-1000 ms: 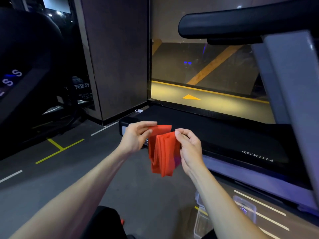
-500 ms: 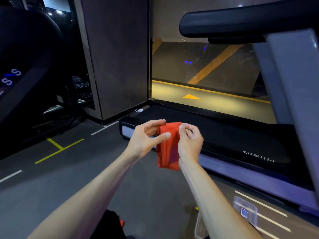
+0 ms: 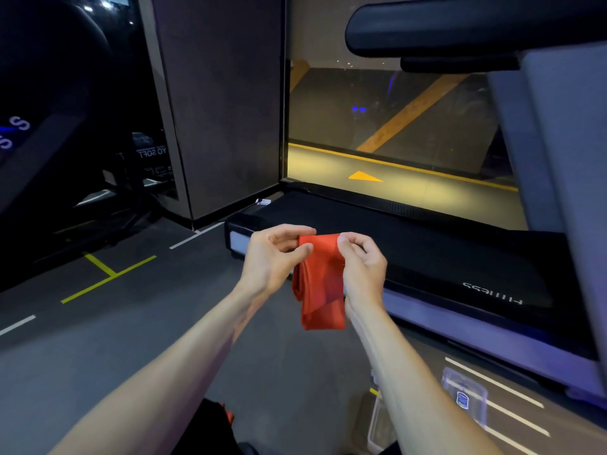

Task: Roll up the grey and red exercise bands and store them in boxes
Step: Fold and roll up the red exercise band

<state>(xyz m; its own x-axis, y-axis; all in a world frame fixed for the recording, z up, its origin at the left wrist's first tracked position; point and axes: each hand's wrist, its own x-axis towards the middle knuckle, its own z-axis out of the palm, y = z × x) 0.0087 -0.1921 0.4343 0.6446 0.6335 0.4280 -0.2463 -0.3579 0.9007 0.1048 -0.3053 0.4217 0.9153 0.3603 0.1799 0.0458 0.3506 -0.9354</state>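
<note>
Left hand (image 3: 274, 257) and right hand (image 3: 363, 267) pinch top of folded red band (image 3: 320, 290) between them; band hangs below fingers.

My left hand (image 3: 272, 257) and right hand (image 3: 363, 269) are bare: no gloves, rings or watch. Both forearms are uncovered to the frame edge, with no sleeve visible. At the lower edge, I wear a dark garment (image 3: 210, 428) with a small red-orange detail.
</note>
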